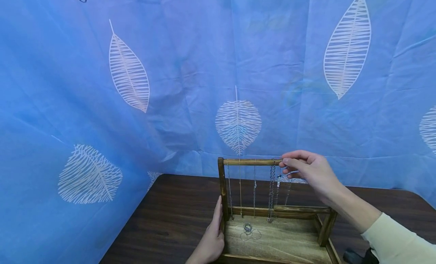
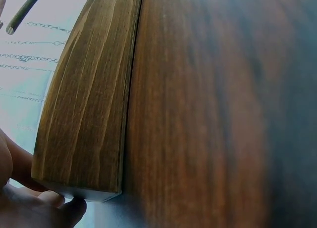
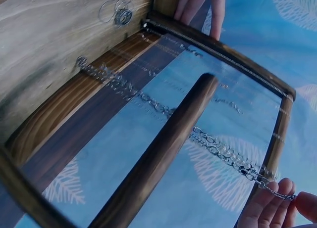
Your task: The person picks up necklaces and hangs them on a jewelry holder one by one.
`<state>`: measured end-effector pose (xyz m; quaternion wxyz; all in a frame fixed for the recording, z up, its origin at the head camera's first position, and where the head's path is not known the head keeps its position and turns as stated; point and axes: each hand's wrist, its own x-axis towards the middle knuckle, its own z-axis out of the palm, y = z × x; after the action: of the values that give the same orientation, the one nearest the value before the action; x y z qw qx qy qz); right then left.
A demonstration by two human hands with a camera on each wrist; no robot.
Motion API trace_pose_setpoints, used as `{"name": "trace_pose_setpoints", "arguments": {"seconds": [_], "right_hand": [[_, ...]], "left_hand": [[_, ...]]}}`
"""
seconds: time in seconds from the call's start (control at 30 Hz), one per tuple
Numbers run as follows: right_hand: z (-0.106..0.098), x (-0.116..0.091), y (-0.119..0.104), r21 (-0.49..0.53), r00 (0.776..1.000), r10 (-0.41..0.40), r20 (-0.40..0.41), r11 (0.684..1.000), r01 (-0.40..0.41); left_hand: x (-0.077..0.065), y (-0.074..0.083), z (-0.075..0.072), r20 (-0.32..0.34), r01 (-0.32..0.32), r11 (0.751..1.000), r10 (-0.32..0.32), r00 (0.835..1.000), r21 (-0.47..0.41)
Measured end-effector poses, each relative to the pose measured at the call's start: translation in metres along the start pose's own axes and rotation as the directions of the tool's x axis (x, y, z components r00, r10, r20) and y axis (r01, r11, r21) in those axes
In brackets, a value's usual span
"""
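Observation:
A wooden jewelry stand (image 1: 269, 241) has several thin necklaces hanging from its top bar (image 1: 246, 162). My right hand (image 1: 311, 169) is at the right part of that bar. In the right wrist view, thumb and fingertips pinch the end of a chain necklace (image 3: 276, 192) beside the bar. A thicker chain necklace (image 1: 271, 192) hangs just left of this hand, close to one with beads (image 1: 278, 180). Straight fingers of my left hand (image 1: 212, 237) lie against the left post (image 1: 222, 184); in the left wrist view, this hand touches the wood's lower end (image 2: 81, 139).
A small coiled chain (image 1: 248, 229) lies on the stand's tray. A short round bar (image 1: 301, 209) with a free end crosses in front of the necklaces. The dark wooden table (image 1: 163, 218) carries the stand. Behind hangs a blue leaf-print cloth (image 1: 190, 105). Something black (image 1: 361, 256) sits by the right sleeve.

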<state>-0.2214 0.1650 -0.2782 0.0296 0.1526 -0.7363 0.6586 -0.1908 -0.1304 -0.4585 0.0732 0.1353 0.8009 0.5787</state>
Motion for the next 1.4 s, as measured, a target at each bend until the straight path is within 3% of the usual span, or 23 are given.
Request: {"name": "trace_pose_setpoints", "arguments": {"seconds": [0.23,0.47,0.63,1.17,1.4], "right_hand": [[-0.023,-0.003,0.005,0.009,0.999,-0.025,-0.021,1.000,0.026],[-0.042,-0.006,0.005,0.081,0.997,-0.036,-0.062,0.996,0.041],[-0.050,-0.006,0.007,0.112,0.996,-0.046,-0.070,0.992,0.054],[-0.074,-0.001,0.004,0.092,0.993,-0.017,-0.119,0.995,0.028],[-0.074,0.001,0.005,0.045,0.996,-0.013,-0.094,0.999,0.017]], "left_hand": [[0.002,-0.003,0.000,-0.005,-0.022,1.000,0.022,1.000,0.017],[0.002,-0.004,0.000,-0.010,-0.029,0.999,0.029,1.000,0.014],[0.001,-0.003,-0.001,-0.010,-0.011,1.000,0.011,1.000,-0.003],[0.004,0.002,0.000,-0.002,-0.009,1.000,0.009,1.000,-0.028],[0.002,0.002,0.002,-0.005,0.015,1.000,-0.015,1.000,-0.019]]}}
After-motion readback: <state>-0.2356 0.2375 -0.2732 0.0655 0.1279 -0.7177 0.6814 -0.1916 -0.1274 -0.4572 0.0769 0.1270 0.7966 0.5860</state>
